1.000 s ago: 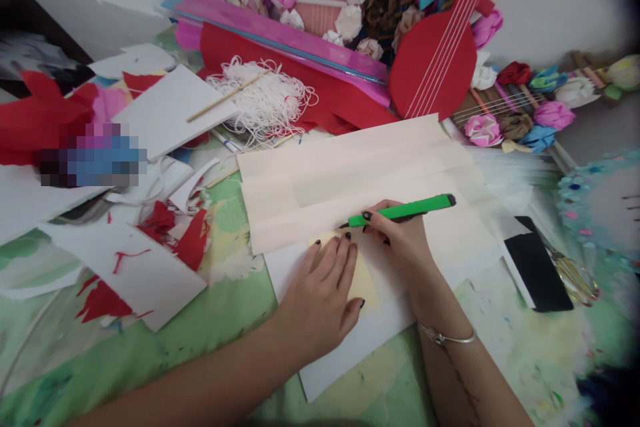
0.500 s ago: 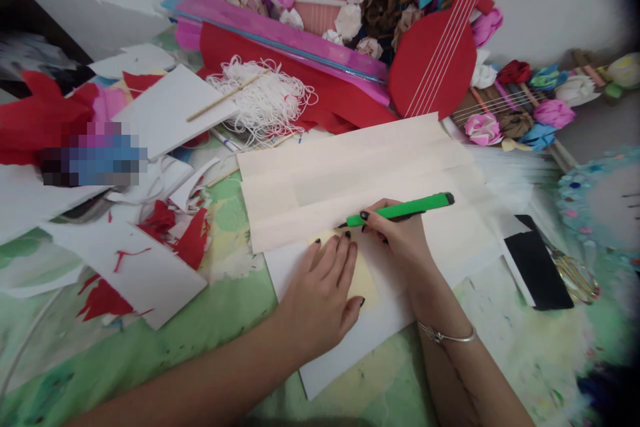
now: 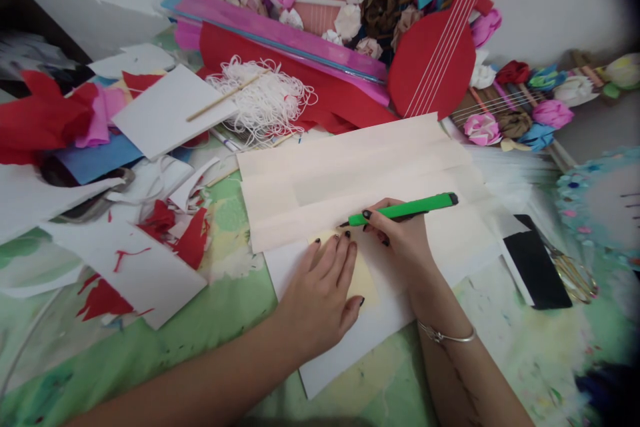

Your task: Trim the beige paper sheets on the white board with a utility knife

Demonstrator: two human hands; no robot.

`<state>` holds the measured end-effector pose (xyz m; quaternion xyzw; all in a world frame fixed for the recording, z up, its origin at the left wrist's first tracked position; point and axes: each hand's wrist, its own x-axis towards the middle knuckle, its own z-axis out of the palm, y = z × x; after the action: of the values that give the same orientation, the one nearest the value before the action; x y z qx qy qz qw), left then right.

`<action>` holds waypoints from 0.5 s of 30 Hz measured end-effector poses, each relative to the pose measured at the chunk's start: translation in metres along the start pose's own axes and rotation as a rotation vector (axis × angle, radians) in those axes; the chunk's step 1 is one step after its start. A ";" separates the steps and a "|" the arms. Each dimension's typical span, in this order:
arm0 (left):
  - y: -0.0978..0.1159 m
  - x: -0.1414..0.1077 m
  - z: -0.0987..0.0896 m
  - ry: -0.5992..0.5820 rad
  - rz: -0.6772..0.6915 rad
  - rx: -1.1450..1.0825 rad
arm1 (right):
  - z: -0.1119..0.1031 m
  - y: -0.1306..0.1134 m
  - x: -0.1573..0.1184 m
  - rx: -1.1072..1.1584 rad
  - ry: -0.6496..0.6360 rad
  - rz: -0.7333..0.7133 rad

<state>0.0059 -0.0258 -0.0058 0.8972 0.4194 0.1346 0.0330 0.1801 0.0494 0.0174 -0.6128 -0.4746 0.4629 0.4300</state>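
In my right hand (image 3: 395, 233), fingers closed pen-fashion, is a slim green utility knife (image 3: 425, 205) with a black end. Its dark tip points left, close to my left fingertips, at the lower edge of the cream paper (image 3: 345, 153). My left hand (image 3: 327, 283) lies flat with fingers spread, pressing on a pale yellow piece of paper (image 3: 367, 280). Beneath that is a white sheet or board (image 3: 320, 373), partly covered by the cream paper. Whether the tip touches the paper I cannot tell.
White board offcuts (image 3: 150, 267) and red scraps (image 3: 193, 240) litter the left. White string (image 3: 270, 100) lies tangled behind, a wooden stick (image 3: 225, 97) across it. A red paper instrument (image 3: 433, 67) leans at the back. Scissors (image 3: 575, 273) lie right, beside a black rectangular piece (image 3: 537, 270).
My right hand and the utility knife have shifted very slightly to the right. My left hand and the papers stay where they were.
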 end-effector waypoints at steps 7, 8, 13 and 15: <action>0.000 0.001 0.001 0.026 0.006 0.006 | 0.001 -0.001 0.001 -0.001 -0.006 0.002; 0.000 0.001 0.001 0.033 0.006 0.007 | 0.001 -0.001 0.001 -0.003 -0.008 0.000; -0.001 0.001 0.001 0.036 0.003 0.011 | 0.001 -0.001 0.001 0.004 -0.011 0.011; 0.000 0.001 0.001 0.034 0.004 0.015 | 0.002 -0.002 0.001 0.006 -0.007 0.014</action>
<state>0.0068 -0.0244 -0.0065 0.8959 0.4190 0.1467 0.0190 0.1780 0.0508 0.0188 -0.6134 -0.4703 0.4695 0.4268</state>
